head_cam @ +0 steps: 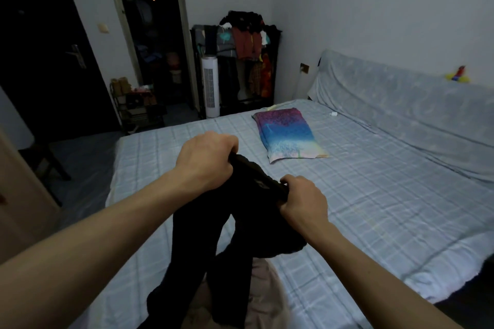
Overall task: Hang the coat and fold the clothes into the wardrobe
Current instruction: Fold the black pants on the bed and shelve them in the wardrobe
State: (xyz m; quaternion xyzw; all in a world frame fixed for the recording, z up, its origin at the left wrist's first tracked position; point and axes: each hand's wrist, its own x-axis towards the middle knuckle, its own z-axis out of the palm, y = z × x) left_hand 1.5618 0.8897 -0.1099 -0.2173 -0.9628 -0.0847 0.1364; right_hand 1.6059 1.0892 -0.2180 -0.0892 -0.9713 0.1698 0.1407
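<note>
A black garment (230, 238), probably trousers, hangs over the near part of the bed (374, 195). My left hand (205, 163) grips one end of its top edge. The other end is held by my right hand (302, 200), lower and nearer. Two dark legs of cloth dangle down toward the bottom of the view. Under them a beige piece of clothing (267, 299) lies on the bed. At the far wall stands an open clothes rack (240, 67) with garments piled and hung on it.
A colourful pillow (286, 136) lies on the checked sheet beyond my hands. A white tower fan (210, 85) stands beside the rack. A shoe rack (136, 104), a dark door (48, 61) and a dark doorway (149, 35) are at the left. A covered headboard (401, 104) runs along the right.
</note>
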